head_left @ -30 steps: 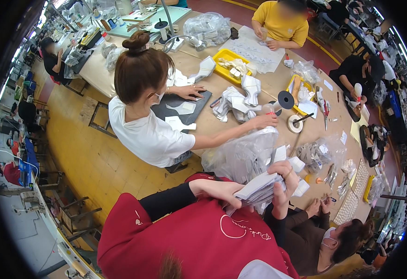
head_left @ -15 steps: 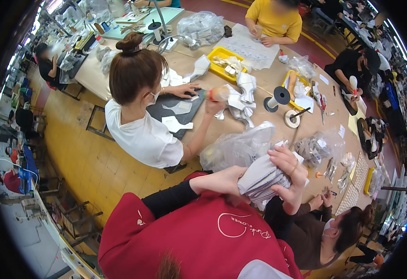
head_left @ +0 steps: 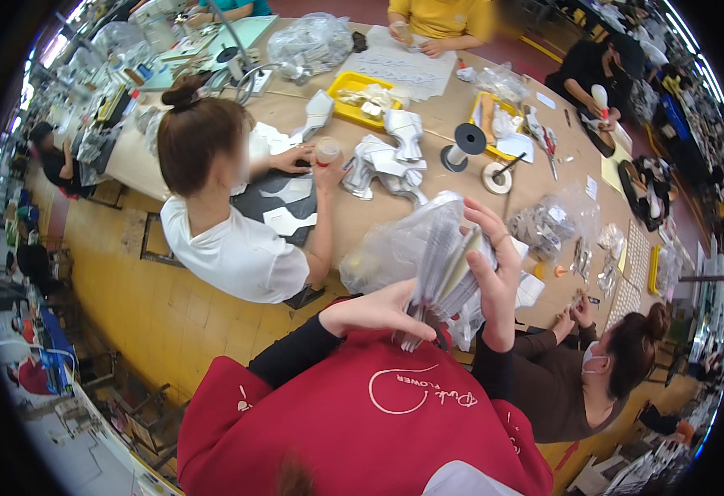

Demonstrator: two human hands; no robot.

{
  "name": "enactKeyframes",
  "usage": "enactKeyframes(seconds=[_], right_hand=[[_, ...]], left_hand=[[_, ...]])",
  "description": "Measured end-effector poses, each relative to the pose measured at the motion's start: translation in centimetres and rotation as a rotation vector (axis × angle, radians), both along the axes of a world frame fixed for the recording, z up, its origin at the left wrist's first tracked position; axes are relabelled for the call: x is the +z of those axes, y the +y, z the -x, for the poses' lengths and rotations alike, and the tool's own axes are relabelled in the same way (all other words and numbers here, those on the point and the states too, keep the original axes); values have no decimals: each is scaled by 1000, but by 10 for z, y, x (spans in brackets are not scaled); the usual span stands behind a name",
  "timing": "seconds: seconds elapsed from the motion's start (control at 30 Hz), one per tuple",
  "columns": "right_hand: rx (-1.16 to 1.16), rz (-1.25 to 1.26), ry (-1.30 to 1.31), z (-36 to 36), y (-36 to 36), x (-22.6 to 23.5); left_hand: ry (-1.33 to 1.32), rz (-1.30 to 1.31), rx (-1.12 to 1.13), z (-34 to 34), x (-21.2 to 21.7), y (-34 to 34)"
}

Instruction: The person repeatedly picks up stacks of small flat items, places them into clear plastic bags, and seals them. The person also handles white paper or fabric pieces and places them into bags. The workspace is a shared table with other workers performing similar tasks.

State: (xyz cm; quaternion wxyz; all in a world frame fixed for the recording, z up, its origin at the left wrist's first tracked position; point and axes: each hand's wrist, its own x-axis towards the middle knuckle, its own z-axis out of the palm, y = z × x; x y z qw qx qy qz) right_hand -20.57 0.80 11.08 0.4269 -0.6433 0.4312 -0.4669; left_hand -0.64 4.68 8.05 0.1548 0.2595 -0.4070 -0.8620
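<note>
Both of my hands hold a fanned stack of thin grey and white cut pieces (head_left: 446,269) above my red apron. My left hand (head_left: 382,310) grips the lower edge of the stack. My right hand (head_left: 494,264) clasps its right side, fingers spread over the top sheets. Behind the stack lies a crumpled clear plastic bag (head_left: 395,244) on the brown worktable (head_left: 353,211).
A person in a white shirt (head_left: 234,248) sits at the table to my left with a small pot (head_left: 327,151) in hand. Another person in brown (head_left: 593,364) sits at my right. Yellow trays (head_left: 362,91), thread spools (head_left: 465,140) and silver shaped parts (head_left: 395,157) cover the table.
I have lifted the stack higher and fanned it out between both hands. The person in white pulled an arm back from the silver parts and now holds a small pot.
</note>
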Motion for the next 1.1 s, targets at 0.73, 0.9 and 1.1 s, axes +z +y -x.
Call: enactKeyframes(seconds=[0.73,0.9,1.1], right_hand=[[-85,-380,-490,8,17,-26],[99,-88,-603,-5,41,-54],[78,-298,-492,-7,58,-87]], left_hand=[[-389,751,251,10,-19,-6],[-240,359,90,-17,-16,-16],[-469,479,105,-27,-20,-8]])
